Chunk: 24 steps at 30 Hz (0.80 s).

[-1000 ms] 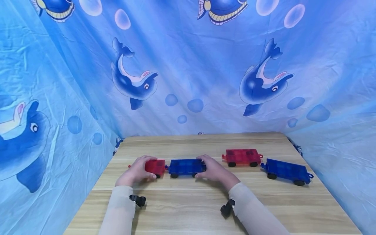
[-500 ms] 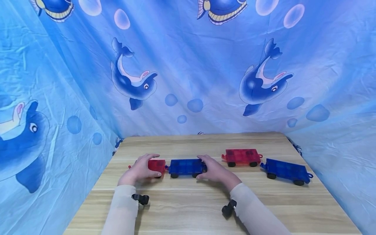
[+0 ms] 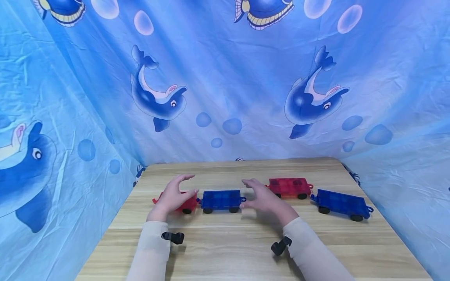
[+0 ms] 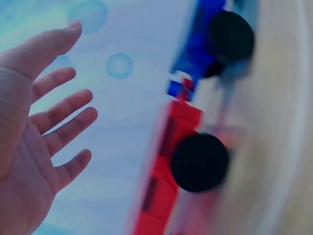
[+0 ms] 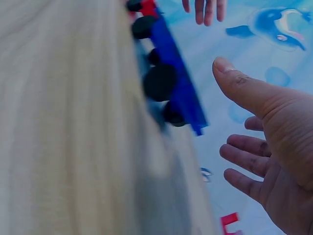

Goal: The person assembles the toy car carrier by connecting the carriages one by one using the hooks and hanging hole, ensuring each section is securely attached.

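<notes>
On the table, a red wheeled car (image 3: 190,203) is joined by its hook to a blue car (image 3: 221,200). My left hand (image 3: 173,197) hovers over the red car, hiding part of it, fingers spread and holding nothing. To the right of the blue car's end loop is my right hand (image 3: 263,200), its fingers apart and nothing between them. The left wrist view shows the hand (image 4: 39,127) separate from the red car (image 4: 166,166) and its coupling to the blue car (image 4: 195,44). In the right wrist view the hand (image 5: 274,142) stands off the blue car (image 5: 178,78).
A second red car (image 3: 290,186) stands at the back right of the wooden table (image 3: 225,249), partly behind my right hand. Another blue car (image 3: 342,203) sits slanted beside it, close to its loop. Printed blue cloth (image 3: 218,78) surrounds the table's back and sides.
Both hands have let go of the joined cars and lifted off; the fingers have spread. The right hand has shifted right, the left slightly right and up. The cars look unmoved.
</notes>
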{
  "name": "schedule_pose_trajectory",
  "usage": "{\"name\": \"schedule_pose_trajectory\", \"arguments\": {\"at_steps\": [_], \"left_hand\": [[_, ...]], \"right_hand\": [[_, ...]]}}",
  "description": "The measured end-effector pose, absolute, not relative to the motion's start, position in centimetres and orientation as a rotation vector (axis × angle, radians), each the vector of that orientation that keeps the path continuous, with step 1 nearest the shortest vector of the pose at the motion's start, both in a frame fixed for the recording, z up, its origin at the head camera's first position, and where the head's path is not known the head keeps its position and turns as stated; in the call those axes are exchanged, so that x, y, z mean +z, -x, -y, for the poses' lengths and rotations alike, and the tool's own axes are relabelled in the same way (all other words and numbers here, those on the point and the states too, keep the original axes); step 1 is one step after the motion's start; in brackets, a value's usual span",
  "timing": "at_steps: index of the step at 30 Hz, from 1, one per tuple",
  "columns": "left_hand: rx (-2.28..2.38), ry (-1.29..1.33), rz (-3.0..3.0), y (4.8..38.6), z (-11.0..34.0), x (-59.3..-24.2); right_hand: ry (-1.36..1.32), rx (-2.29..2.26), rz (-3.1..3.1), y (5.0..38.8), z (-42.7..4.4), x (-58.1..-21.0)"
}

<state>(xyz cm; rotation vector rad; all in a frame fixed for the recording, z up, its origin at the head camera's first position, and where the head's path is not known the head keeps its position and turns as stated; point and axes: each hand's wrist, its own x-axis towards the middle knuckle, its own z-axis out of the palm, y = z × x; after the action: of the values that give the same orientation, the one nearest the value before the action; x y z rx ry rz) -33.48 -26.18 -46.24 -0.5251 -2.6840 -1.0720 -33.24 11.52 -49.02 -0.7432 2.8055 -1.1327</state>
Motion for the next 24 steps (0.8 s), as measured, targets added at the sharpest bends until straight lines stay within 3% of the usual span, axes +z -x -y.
{"name": "schedule_pose_trajectory", "arguments": {"at_steps": [13, 24], "left_hand": [[-1.134, 0.623, 2.463, 33.0, 22.9, -42.3], [-1.181, 0.705, 2.455, 33.4, 20.0, -42.5]], "right_hand": [[0.681, -1.149, -2.931, 33.4, -14.5, -46.4], [0.594, -1.220, -2.948, 33.6, -16.8, -46.1]]}}
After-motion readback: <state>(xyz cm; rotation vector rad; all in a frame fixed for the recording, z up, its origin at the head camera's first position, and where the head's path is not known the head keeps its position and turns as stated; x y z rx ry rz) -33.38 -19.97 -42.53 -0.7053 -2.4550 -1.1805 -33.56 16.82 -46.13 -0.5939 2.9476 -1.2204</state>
